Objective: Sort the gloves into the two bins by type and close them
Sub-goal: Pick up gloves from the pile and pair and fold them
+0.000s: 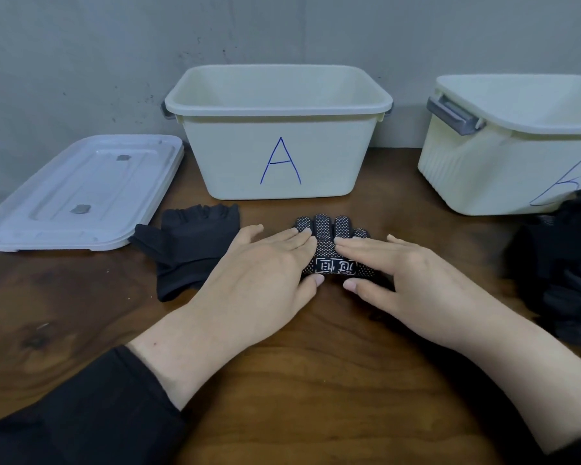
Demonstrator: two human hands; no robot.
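While I fold the dotted glove (329, 245), both bins sit unlidded.
Left hand (265, 263) and right hand (399, 266) pinch it; next, judge its bin.

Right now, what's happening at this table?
A person is sorting gloves. Both hands, left hand and right hand, rest on a dotted glove lying flat on the wooden table, thumbs at its near edge. A plain black glove lies to its left, and a dark glove pile sits at the right. Bin A and the second bin stand open; nothing shows inside them from here. A lid lies left of bin A.
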